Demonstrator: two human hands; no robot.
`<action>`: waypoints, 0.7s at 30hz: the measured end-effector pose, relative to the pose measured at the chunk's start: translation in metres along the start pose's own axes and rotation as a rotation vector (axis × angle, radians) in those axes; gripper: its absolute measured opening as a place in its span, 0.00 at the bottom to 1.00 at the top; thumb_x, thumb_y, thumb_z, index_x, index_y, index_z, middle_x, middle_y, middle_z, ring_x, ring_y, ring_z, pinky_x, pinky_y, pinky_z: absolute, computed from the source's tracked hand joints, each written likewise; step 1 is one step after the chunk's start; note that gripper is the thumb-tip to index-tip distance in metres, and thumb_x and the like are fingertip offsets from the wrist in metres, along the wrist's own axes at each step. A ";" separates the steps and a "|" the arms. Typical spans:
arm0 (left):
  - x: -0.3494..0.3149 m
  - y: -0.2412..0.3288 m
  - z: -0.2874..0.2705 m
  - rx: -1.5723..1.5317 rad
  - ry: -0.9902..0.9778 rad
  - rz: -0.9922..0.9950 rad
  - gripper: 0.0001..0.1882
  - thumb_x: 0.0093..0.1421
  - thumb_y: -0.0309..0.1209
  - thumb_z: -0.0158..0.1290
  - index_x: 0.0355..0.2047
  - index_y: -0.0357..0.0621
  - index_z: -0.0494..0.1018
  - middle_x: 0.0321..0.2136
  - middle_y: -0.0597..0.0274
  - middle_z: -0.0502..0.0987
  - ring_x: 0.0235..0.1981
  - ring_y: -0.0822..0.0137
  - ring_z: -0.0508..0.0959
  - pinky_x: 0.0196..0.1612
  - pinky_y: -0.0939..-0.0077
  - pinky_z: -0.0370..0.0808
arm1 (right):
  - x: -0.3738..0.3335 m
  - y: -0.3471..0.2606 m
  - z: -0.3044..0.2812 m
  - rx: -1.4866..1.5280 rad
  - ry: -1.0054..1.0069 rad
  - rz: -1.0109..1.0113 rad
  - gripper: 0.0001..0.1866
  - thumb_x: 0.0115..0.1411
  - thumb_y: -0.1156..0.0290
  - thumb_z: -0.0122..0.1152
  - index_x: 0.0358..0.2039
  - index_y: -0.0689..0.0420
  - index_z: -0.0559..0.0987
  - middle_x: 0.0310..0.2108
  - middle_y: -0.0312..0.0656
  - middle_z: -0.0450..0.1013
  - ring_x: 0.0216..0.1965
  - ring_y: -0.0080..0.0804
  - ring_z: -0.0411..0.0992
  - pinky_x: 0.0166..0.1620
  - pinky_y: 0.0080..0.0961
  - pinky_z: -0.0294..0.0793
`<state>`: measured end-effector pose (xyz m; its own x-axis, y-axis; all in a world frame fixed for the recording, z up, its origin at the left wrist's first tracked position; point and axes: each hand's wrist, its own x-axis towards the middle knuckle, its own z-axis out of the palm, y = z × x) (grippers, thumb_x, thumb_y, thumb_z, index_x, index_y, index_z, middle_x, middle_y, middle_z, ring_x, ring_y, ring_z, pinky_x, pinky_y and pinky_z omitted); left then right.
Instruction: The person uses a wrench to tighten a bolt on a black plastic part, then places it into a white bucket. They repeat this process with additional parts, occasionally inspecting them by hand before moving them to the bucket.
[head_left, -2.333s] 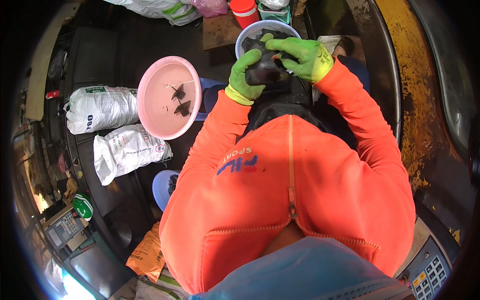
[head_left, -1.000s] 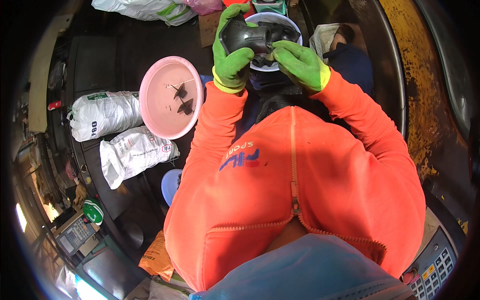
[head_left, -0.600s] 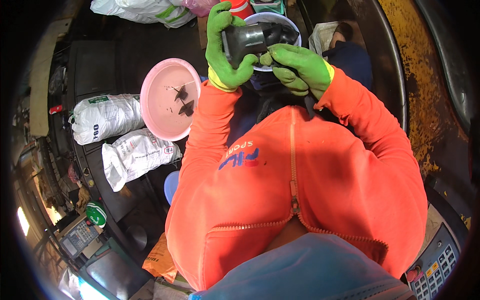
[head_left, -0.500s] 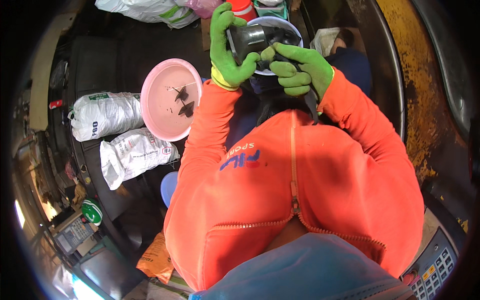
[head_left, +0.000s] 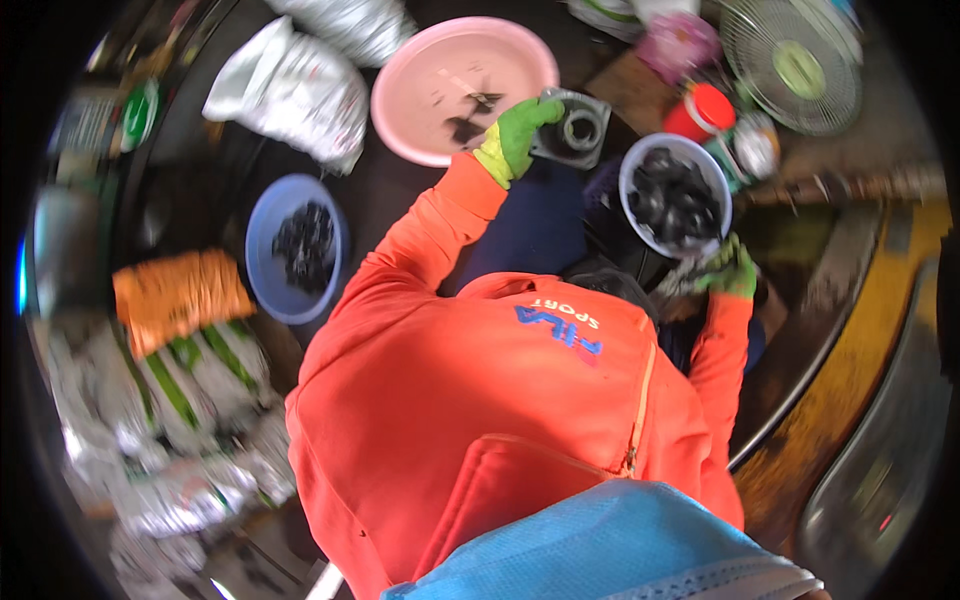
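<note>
My left hand (head_left: 517,137), in a green glove, is closed on the edge of a black plastic part (head_left: 572,128) with a squarish flange and a round opening. The part is held up beside a pink basin (head_left: 388,95), in which a few small black pieces (head_left: 466,128) lie. Off to the right, my gloved right hand (head_left: 732,268) is low beside a pale bucket (head_left: 628,190) filled with dark, shiny pieces (head_left: 675,195). Its fingers are blurred, close to a greyish, bag-like thing (head_left: 684,276); whether they grip anything does not show.
A blue basin (head_left: 258,235) with black scraps stands at the left, near an orange bag (head_left: 180,298). White sacks (head_left: 290,95) lie behind it. A red-lidded container (head_left: 705,108) and a fan (head_left: 790,70) are at the far right. A yellow, worn machine edge (head_left: 835,385) runs along the right.
The view has swung left. My right hand has come off the black part and moved down beside the bucket. My left hand alone holds the part, now with its opening facing up.
</note>
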<state>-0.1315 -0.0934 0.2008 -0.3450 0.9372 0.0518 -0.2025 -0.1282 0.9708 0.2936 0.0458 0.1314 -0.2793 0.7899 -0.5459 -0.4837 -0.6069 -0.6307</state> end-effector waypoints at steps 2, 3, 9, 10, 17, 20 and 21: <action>-0.037 -0.019 -0.054 -0.179 0.245 -0.262 0.20 0.58 0.37 0.52 0.48 0.38 0.72 0.41 0.58 0.76 0.41 0.66 0.75 0.43 0.72 0.72 | 0.009 0.000 -0.020 -0.110 -0.160 0.148 0.12 0.62 0.55 0.51 0.34 0.50 0.73 0.24 0.30 0.64 0.26 0.25 0.62 0.32 0.24 0.65; -0.061 -0.030 -0.082 -0.118 0.404 -0.380 0.19 0.58 0.38 0.51 0.47 0.40 0.73 0.42 0.59 0.76 0.40 0.67 0.75 0.42 0.70 0.72 | 0.014 0.003 -0.025 0.079 0.037 0.059 0.14 0.64 0.58 0.46 0.41 0.53 0.74 0.26 0.33 0.65 0.24 0.26 0.59 0.28 0.24 0.62; -0.220 -0.116 -0.219 -0.188 1.309 -0.742 0.21 0.60 0.40 0.49 0.51 0.44 0.71 0.43 0.57 0.75 0.39 0.59 0.75 0.45 0.65 0.72 | 0.016 -0.003 -0.035 -0.057 -0.284 0.163 0.14 0.62 0.61 0.51 0.44 0.56 0.72 0.30 0.35 0.68 0.30 0.28 0.65 0.35 0.28 0.66; -0.235 -0.121 -0.244 -0.269 1.474 -0.652 0.21 0.60 0.39 0.49 0.51 0.43 0.71 0.42 0.57 0.76 0.39 0.60 0.75 0.44 0.66 0.72 | 0.017 -0.003 -0.034 -0.055 -0.254 0.164 0.16 0.63 0.61 0.49 0.45 0.57 0.72 0.31 0.36 0.68 0.30 0.29 0.65 0.35 0.28 0.66; -0.244 -0.073 -0.353 -0.171 1.788 -0.202 0.21 0.58 0.33 0.52 0.50 0.38 0.71 0.36 0.59 0.76 0.33 0.63 0.74 0.38 0.69 0.71 | 0.004 0.002 -0.007 -0.137 -0.199 0.129 0.12 0.63 0.60 0.48 0.37 0.54 0.74 0.26 0.32 0.66 0.26 0.28 0.64 0.32 0.28 0.66; -0.176 -0.065 -0.310 -0.059 1.547 -0.118 0.21 0.58 0.31 0.54 0.50 0.35 0.70 0.33 0.59 0.76 0.30 0.65 0.73 0.35 0.71 0.71 | -0.007 0.007 0.008 -0.160 -0.070 0.114 0.12 0.64 0.59 0.49 0.26 0.50 0.71 0.19 0.30 0.63 0.22 0.24 0.62 0.24 0.26 0.65; -0.151 -0.064 -0.283 -0.043 1.419 -0.075 0.21 0.58 0.30 0.54 0.50 0.35 0.70 0.33 0.60 0.76 0.29 0.65 0.73 0.34 0.71 0.70 | -0.009 0.004 0.011 -0.128 -0.077 0.171 0.10 0.63 0.61 0.52 0.26 0.50 0.70 0.18 0.29 0.62 0.21 0.24 0.61 0.23 0.26 0.64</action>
<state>-0.3260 -0.3181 0.0650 -0.9393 -0.1694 -0.2984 -0.2793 -0.1275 0.9517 0.2855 0.0373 0.1402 -0.4133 0.6758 -0.6103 -0.3160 -0.7350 -0.5999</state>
